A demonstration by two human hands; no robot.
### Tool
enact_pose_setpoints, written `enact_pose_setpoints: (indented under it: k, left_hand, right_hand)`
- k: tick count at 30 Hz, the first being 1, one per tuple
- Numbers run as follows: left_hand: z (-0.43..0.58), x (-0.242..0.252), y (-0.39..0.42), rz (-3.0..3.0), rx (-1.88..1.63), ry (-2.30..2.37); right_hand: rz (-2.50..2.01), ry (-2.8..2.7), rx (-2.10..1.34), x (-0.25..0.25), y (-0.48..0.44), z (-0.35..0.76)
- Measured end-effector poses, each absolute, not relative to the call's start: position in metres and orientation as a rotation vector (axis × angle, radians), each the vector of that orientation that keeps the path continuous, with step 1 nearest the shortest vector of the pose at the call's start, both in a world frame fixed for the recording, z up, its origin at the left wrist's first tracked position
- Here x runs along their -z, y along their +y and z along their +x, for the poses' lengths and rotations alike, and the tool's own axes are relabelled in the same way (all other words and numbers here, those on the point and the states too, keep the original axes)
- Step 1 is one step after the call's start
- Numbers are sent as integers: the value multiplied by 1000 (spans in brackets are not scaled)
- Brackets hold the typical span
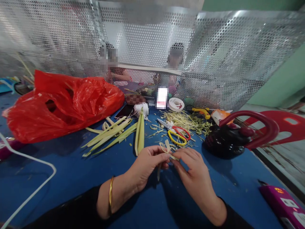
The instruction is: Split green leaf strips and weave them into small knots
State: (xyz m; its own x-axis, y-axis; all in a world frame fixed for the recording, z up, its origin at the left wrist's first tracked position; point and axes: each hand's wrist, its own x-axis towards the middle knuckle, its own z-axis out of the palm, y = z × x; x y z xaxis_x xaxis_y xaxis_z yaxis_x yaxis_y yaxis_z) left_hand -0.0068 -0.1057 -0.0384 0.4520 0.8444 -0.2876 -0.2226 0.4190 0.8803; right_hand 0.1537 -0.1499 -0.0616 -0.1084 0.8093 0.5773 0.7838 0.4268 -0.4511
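Observation:
My left hand (pixel 152 162) is closed on a pale, looped leaf strip (pixel 165 146), pinching it between thumb and fingers. One loose end of the strip hangs below the fingertips. From the other side my right hand (pixel 190 168) pinches the same strip, its fingertips close to the left ones. Just beyond the hands lie scissors (pixel 177 135) with one red and one yellow handle, blades apart. Left of them, a folded yellow-green leaf (pixel 139 135) points toward me, beside a spread of long leaves (pixel 109 135).
A red plastic bag (pixel 69 108) fills the back left. White thread (pixel 141 109), a white spool (pixel 176 104) and leaf scraps (pixel 181 119) lie behind the scissors. A black pot (pixel 224 141) stands right, a purple device (pixel 281 200) nearer. Two people sit behind the perforated screen (pixel 147 35).

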Motion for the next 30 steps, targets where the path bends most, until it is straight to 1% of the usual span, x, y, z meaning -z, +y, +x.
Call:
enact_pose_setpoints:
  k: [4,8,17,20,25,30]
  left_hand:
    - [-4,41,-105,1039,-803,907]
    - [-4,40,-104,1172,-794,966]
    - [-6,37,-102,1161,-774,974]
    - [-7,38,-101,1136,-754,960]
    - [-9,39,-101,1091,-680,867]
    - [-8,40,-102,1069,-647,884]
  right_hand:
    - [-1338,-1938,26,59,-153,151]
    - [-1296,-1958,20,53,-158,149]
    - [-1267,-1955,30,48,-163,145]
    - [-1305,-1866,-155,50,-161,147]
    - [-1477,-1477,-688,50,-154,149]
    - [-1491,-1227,-887,52,-148,148]
